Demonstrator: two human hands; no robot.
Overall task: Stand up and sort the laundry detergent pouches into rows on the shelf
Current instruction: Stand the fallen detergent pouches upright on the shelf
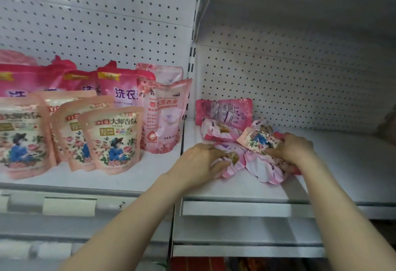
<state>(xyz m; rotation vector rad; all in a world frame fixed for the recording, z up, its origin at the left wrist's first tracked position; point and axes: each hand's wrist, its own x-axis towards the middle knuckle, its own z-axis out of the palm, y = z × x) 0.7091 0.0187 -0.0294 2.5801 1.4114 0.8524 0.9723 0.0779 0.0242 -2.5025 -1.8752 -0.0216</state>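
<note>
**Shelf half sorted**

The white pegboard shelf (154, 176) held upright rows (111, 138) in its left bay. In the right bay a pile (225, 112) lay flat, unsorted. The left hand (201, 159) gripped a pink pouch (232, 160); the right hand (293, 148) clutched a floral pouch (259, 140).

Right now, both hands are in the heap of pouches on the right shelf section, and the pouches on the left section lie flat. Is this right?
Not quite: in the head view the pouches on the left section stand upright in rows. The left hand and right hand are indeed in the heap on the right section.
</note>
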